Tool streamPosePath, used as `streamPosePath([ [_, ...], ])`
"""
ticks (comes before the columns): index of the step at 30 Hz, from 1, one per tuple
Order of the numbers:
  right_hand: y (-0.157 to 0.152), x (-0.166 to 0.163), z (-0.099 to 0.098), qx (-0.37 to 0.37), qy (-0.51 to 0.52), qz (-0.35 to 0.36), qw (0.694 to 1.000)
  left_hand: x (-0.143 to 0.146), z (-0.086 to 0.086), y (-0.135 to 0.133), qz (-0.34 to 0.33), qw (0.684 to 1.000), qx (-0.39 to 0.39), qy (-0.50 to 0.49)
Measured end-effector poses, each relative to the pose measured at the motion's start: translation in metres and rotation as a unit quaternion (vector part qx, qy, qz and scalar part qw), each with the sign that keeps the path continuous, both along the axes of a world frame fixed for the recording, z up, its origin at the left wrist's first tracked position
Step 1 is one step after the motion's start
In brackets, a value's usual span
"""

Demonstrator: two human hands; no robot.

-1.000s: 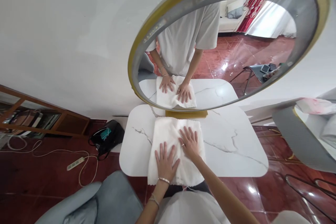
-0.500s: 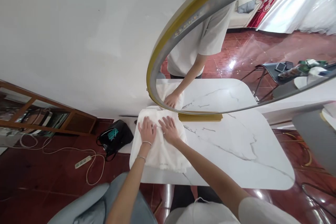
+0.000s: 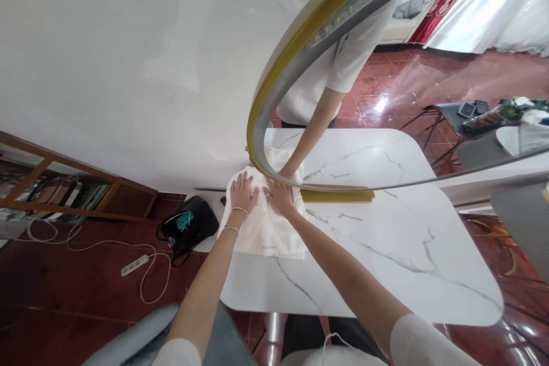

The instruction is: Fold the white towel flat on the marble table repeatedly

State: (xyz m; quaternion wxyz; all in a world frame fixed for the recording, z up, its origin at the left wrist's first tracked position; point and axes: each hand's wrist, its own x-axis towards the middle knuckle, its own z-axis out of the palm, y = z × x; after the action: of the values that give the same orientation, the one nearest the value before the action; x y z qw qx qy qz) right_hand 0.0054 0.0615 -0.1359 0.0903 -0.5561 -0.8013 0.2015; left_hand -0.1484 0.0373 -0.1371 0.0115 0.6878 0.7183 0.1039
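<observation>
A white towel with a scalloped edge lies on the left part of the white marbled table, up against the wall side. My left hand rests flat on its upper left, fingers spread. Beside it, my right hand lies on the towel's upper right, fingers stretched toward the mirror's lower rim, which hides part of the fingertips. Both palms press on the cloth and neither hand grips it. A small gap separates the two thumbs.
A large round mirror with a gold frame overhangs the table's back edge, above a gold base bar. On the floor at left are a black bag and a power strip. A grey chair stands at lower left.
Both hands have pushed forward across the table, and the towel has slid with them toward the wall. More bare table shows at its near edge. My right fingertips have gone behind the mirror rim.
</observation>
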Motion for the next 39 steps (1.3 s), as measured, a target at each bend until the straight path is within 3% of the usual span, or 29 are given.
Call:
streamPosePath([
  [3,-0.021,0.007,0.0,0.042,0.005,0.047,0.998,-0.001,0.0,-0.028,-0.004,1.0,0.001,0.001],
  [6,-0.057,0.019,-0.002,0.098,0.023,0.093,0.991,0.002,0.002,-0.076,-0.004,1.0,-0.003,0.004],
  [10,-0.117,0.042,-0.01,0.118,0.034,0.097,0.988,0.009,0.0,-0.147,0.009,1.0,-0.028,0.009],
  [13,-0.151,0.054,-0.015,0.135,0.028,0.102,0.985,0.012,-0.005,-0.174,0.027,0.999,-0.041,0.002],
  [15,-0.158,0.053,-0.018,0.144,0.021,0.093,0.985,0.012,-0.007,-0.169,0.042,0.998,-0.039,-0.009],
  [18,-0.14,0.04,-0.018,0.15,0.015,0.063,0.986,0.008,-0.009,-0.131,0.059,0.998,-0.026,-0.024],
  [24,-0.049,0.011,-0.013,0.129,0.005,0.006,0.992,0.0,-0.005,-0.022,0.04,0.998,0.001,-0.056],
  [28,-0.007,0.004,-0.012,0.079,-0.022,-0.017,0.997,0.008,-0.003,0.019,0.04,0.995,0.041,-0.078],
  [31,0.004,0.002,-0.013,0.059,-0.031,-0.02,0.998,0.018,-0.005,0.012,0.05,0.994,0.047,-0.081],
  [35,0.003,0.005,-0.012,0.053,-0.034,-0.01,0.998,0.023,-0.009,-0.03,0.065,0.995,0.055,-0.052],
  [39,-0.018,0.014,-0.007,0.093,-0.028,0.064,0.993,0.019,-0.01,-0.073,0.066,0.996,0.042,-0.038],
])
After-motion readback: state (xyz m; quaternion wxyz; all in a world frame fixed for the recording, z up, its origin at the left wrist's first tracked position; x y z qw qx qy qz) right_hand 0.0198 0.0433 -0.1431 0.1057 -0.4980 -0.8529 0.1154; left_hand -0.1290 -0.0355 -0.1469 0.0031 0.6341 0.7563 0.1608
